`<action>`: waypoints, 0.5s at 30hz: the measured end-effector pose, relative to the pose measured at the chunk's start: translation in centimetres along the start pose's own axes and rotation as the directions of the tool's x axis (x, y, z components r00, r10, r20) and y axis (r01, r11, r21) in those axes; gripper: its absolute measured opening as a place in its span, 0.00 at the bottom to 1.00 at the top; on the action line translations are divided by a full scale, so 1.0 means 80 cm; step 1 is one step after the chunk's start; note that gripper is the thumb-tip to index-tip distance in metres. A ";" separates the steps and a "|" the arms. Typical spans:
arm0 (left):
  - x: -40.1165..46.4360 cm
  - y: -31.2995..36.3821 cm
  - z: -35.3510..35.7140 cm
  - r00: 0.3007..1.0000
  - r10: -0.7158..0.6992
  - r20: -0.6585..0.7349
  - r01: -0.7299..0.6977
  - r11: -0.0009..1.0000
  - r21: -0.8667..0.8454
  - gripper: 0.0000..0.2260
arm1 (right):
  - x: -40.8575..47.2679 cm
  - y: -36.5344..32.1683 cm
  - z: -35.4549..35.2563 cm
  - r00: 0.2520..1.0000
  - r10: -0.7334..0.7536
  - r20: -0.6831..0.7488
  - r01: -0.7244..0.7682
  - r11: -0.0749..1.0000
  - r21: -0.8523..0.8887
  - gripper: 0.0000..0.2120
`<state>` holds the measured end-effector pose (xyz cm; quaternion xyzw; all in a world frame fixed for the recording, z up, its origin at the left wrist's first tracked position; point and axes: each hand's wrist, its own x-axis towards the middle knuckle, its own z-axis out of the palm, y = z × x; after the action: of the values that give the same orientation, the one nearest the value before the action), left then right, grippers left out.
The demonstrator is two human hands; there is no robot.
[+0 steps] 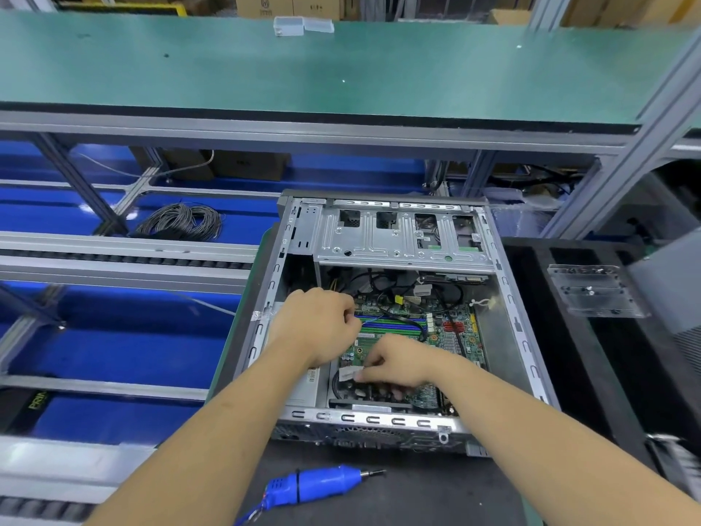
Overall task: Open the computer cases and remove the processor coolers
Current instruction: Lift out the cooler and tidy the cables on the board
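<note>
One open grey steel computer case (383, 320), side panel off, lies on the dark bench (425, 491) toward its far middle; green motherboard (447, 336) exposed, perforated drive cage (398, 237) across the far end. One black processor cooler (364, 392) sits at the case's near end, partly hidden. Left hand (318, 324): fingers curled, pinching a thin cable (373, 320). Right hand (398, 364): fingers curled down onto the cooler, pinching a small grey piece (348, 375). One blue electric screwdriver (315, 485) at the near edge.
</note>
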<state>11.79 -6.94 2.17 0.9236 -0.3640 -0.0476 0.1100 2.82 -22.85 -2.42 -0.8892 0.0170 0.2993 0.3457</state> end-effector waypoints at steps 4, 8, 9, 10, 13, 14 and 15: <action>-0.003 -0.001 0.001 1.000 0.002 -0.020 -0.002 1.000 -0.007 0.12 | -0.004 0.003 -0.008 0.999 0.040 -0.024 -0.039 0.999 0.021 0.20; -0.002 0.000 -0.002 1.000 -0.001 -0.016 0.001 1.000 -0.021 0.11 | -0.014 0.033 -0.031 0.880 0.215 -0.423 -0.221 0.975 0.035 0.13; -0.002 0.000 -0.003 1.000 -0.003 -0.016 0.003 1.000 -0.026 0.11 | -0.020 0.044 -0.038 0.865 0.249 -0.435 -0.322 0.941 -0.100 0.09; -0.003 0.001 -0.003 1.000 -0.006 -0.014 0.005 1.000 -0.026 0.11 | -0.027 0.051 -0.043 0.862 0.299 -0.410 -0.406 0.891 -0.204 0.05; -0.003 0.001 -0.004 1.000 -0.016 -0.018 0.016 1.000 -0.023 0.11 | -0.037 0.060 -0.045 0.821 0.436 -0.368 -0.549 0.780 -0.301 0.03; -0.003 0.001 -0.004 1.000 -0.017 -0.016 0.017 1.000 -0.022 0.11 | -0.036 0.058 -0.043 0.812 0.451 -0.370 -0.564 0.770 -0.299 0.05; -0.002 0.002 -0.004 1.000 -0.018 -0.013 0.017 1.000 -0.022 0.11 | -0.035 0.057 -0.039 0.808 0.457 -0.371 -0.569 0.768 -0.295 0.05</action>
<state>11.65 -6.88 2.55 0.9258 -0.3547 -0.0465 0.1223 1.09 -28.80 -1.86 -0.9330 0.2497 0.2525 0.0583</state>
